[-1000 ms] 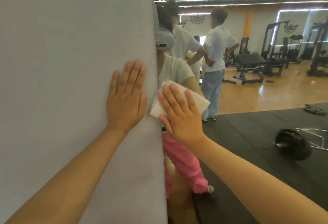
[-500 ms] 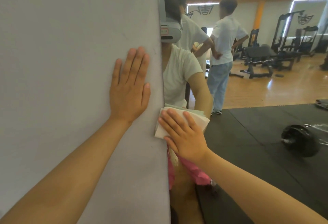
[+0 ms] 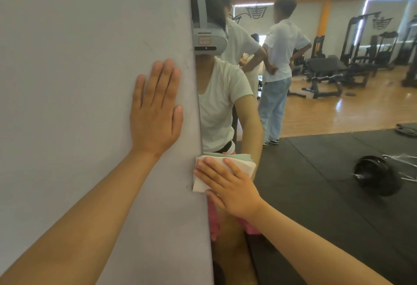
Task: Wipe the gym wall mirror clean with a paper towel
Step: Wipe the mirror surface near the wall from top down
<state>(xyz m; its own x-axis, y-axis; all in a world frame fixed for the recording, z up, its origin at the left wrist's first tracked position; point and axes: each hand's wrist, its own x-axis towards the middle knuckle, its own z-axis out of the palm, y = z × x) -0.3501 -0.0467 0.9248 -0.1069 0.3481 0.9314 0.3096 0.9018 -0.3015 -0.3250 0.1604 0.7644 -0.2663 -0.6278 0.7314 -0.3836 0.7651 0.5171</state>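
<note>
The wall mirror (image 3: 316,171) fills the right part of the view, starting at the edge of a grey wall. A folded white paper towel (image 3: 244,166) lies flat against the glass right beside that edge. My right hand (image 3: 228,185) presses the towel onto the mirror with straight, spread fingers. My left hand (image 3: 155,113) rests flat on the grey wall, fingers straight and pointing up, just left of the mirror's edge.
The grey wall (image 3: 79,81) covers the left half of the view. The mirror reflects me, two standing people (image 3: 279,63), weight machines (image 3: 352,63), a wooden floor, black mats and a black barbell plate (image 3: 374,178).
My right hand has slid the towel down the mirror along the wall's edge. My left hand has stayed flat on the wall.
</note>
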